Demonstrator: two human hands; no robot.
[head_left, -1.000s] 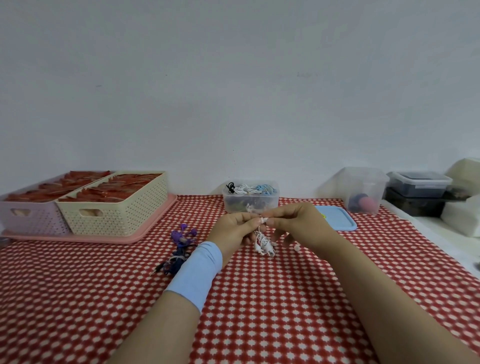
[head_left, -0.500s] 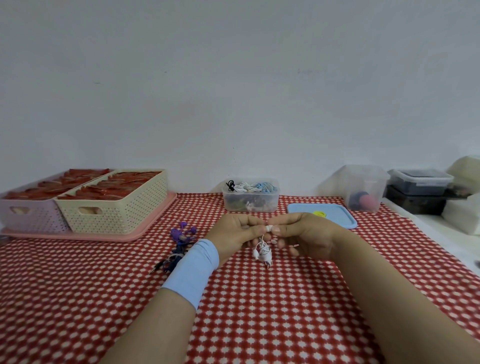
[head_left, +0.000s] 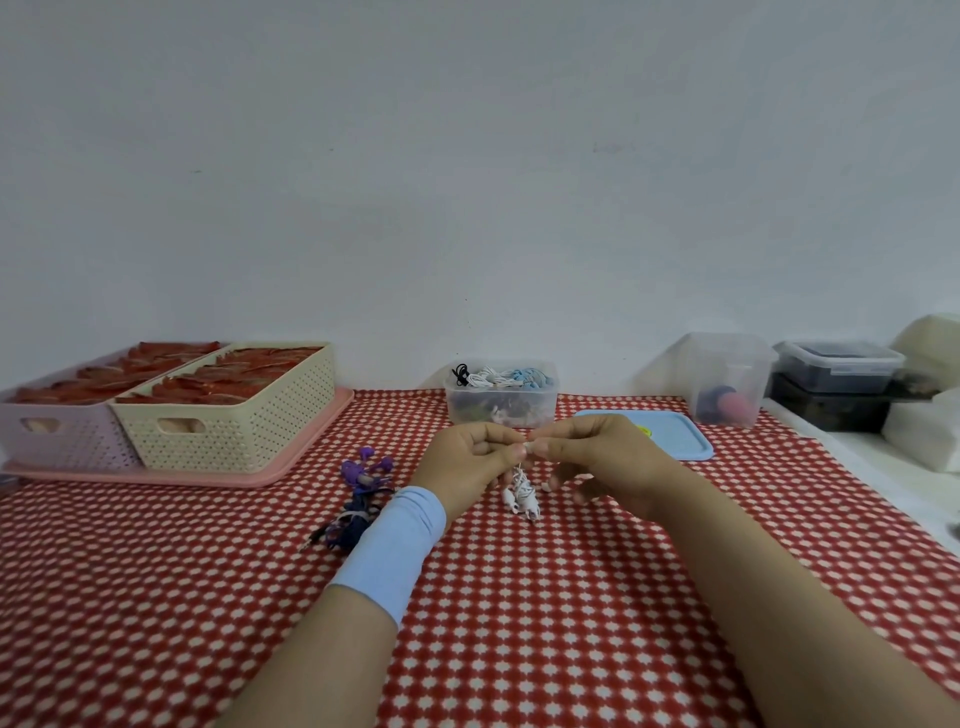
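A red checked tablecloth (head_left: 519, 623) covers the table, and a clear tub (head_left: 501, 410) of coiled cables stands at its far edge. Well to the left of the tub, a pink tray (head_left: 291, 470) carries a cream basket (head_left: 234, 431) and a lilac basket (head_left: 57, 439). A blue lid (head_left: 675, 441) lies flat just right of the tub. In front of the tub the left hand (head_left: 467, 462) and right hand (head_left: 597, 462) meet fingertip to fingertip, each pinching the top of the white earphones (head_left: 522, 493). The bundled cord hangs below the fingers; whether it touches the cloth cannot be told. A purple earphone bundle (head_left: 358, 499) lies in front of the tub, to its left.
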